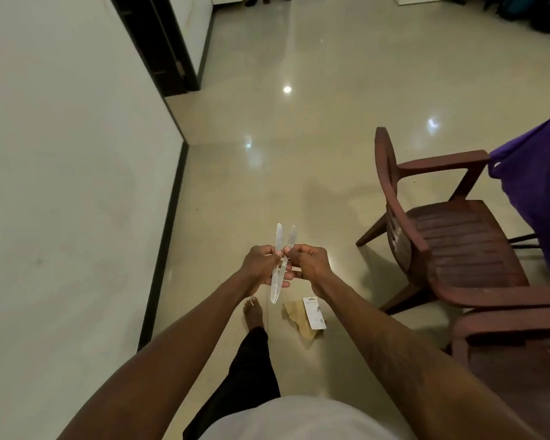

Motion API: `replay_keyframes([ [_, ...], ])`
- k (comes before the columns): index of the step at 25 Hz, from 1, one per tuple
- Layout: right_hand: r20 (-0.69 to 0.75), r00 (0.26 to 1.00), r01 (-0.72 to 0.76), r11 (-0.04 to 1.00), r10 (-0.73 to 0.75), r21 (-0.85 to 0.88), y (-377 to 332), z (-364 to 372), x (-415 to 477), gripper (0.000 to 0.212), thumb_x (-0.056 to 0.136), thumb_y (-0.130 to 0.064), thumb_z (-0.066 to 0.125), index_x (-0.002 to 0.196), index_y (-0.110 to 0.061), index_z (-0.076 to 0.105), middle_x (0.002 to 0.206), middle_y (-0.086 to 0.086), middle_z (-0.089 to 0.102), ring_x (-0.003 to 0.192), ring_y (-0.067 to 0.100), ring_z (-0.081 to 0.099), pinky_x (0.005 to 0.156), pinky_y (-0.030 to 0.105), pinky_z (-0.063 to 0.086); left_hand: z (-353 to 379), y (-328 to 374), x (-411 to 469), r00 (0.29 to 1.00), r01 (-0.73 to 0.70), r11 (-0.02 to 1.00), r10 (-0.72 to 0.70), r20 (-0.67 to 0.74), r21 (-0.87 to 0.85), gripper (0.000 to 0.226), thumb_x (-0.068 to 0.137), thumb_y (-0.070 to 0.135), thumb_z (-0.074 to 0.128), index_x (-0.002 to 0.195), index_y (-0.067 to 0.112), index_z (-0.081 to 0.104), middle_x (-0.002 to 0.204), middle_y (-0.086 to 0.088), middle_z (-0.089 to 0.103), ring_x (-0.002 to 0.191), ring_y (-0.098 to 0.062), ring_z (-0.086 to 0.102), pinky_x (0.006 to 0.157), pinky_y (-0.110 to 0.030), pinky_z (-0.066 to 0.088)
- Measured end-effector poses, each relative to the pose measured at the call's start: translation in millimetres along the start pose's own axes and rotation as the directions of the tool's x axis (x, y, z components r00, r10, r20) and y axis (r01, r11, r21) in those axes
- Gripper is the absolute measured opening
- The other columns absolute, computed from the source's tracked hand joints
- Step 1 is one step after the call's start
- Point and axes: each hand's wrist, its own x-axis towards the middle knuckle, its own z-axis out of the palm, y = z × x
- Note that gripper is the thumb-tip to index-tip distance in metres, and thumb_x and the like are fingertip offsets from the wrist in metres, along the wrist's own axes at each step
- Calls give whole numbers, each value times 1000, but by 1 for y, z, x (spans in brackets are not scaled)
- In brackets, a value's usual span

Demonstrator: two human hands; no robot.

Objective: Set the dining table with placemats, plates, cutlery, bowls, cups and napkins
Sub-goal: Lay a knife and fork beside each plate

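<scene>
Two clear plastic knives [278,242] are held in front of the person's body, over the floor [267,154] and well apart from any place setting. They stand roughly upright, tips pointing away, close together and crossing slightly near the middle. The left hand [260,265] has its grip closed on the pair from the left, fingers curled under and around the handles. The right hand [311,265] pinches them from the right at about the same height, fingertips drawn tight together. Which hand has which knife cannot be told, as the fingers overlap where the knives cross.

On the floor just beyond the bare foot [253,312] lie a white card pack [314,312] and a scrap of brown paper [299,322] beneath it. A brown chair [451,236] stands to the right, a second chair [515,328] nearer, and a purple cloth [534,192] hangs at the right edge. It may cover the tabletop, though no surface shows.

This looks like the cutlery step, with the knives being sorted or pulled apart in the hands and not yet laid out. Next, each hand would likely need to take one knife cleanly, after which the person would turn right toward the cloth and the chairs. Thin, slippery plastic could slide out of a loose pinch.
</scene>
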Motion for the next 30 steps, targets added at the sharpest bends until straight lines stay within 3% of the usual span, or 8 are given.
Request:
replay_keyframes([
  [4, -72, 997, -7, 995, 14, 95, -56, 21, 89, 18, 97, -20, 71, 103, -5, 79, 95, 16, 78, 81, 24, 74, 76, 42, 64, -40, 66, 98, 990, 11, 1000, -13, 138, 10, 24, 105, 20, 58, 115, 0, 66, 101, -23, 76, 87, -41, 76, 77, -57, 63],
  [9, -119, 993, 4, 979, 21, 204, -146, 48, 186, 18, 101, -15, 64, 108, -7, 78, 98, 13, 78, 84, 25, 73, 78, 42, 63, -91, 169, 202, 955, 26, 999, -32, 296, 23, 26, 102, 21, 64, 112, -2, 66, 111, -26, 73, 95, -42, 75, 83, -59, 61],
  [14, -254, 967, 80, 957, -7, 280, -221, 30, 278, 20, 102, -14, 59, 107, -6, 77, 101, 14, 79, 90, 31, 76, 81, 45, 63, -77, 265, 308, 925, -3, 986, -60, 376, 165, 31, 104, 26, 60, 120, -1, 62, 105, -25, 75, 94, -42, 75, 81, -58, 62],
  [21, -468, 883, 225, 897, -23, 381, -305, -83, 410, 20, 97, -22, 71, 103, -4, 77, 96, 12, 79, 89, 30, 77, 79, 42, 64, 27, 389, 456, 868, -116, 930, -76, 490, 349, 27, 106, 23, 57, 120, 0, 62, 107, -25, 73, 91, -43, 75, 80, -61, 61],
  [25, -567, 824, 295, 857, -4, 423, -354, -169, 451, 15, 94, -15, 74, 104, -5, 77, 95, 11, 80, 87, 28, 77, 71, 37, 64, 118, 462, 523, 819, -197, 865, -114, 563, 462, 25, 105, 23, 59, 118, 2, 64, 104, -22, 75, 88, -40, 76, 75, -60, 62],
  [30, -689, 723, 370, 809, 57, 456, -394, -283, 482, 18, 91, -18, 78, 106, -7, 78, 97, 10, 80, 86, 24, 77, 81, 41, 64, 244, 530, 575, 739, -313, 798, -135, 660, 514, 22, 103, 20, 62, 113, 1, 66, 100, -22, 75, 86, -40, 76, 76, -63, 61],
])
